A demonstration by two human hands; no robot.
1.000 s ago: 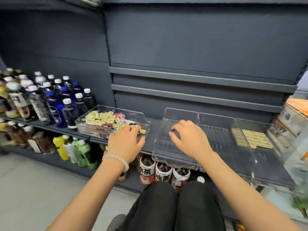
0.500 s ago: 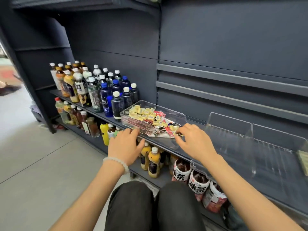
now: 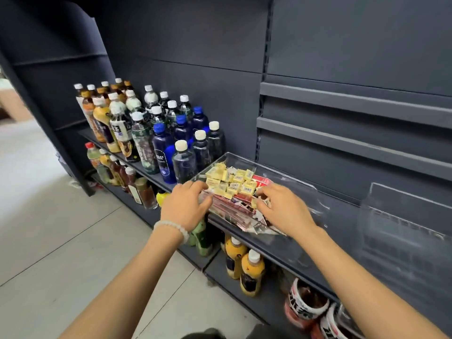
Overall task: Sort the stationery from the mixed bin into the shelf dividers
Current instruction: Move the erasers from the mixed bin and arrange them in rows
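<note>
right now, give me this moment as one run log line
stage: picking from mixed bin | left hand: on bin's near-left corner | right hand: fingers among small yellow packs | shelf divider: right of bin, contents unclear

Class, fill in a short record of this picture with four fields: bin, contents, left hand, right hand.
bin: clear mixed bin on the shelf, right of the bottles
contents: yellow erasers at the back, red packets in front
left hand: left hand at the bin's near left corner
right hand: right hand over the contents, pinching a small yellow piece
</note>
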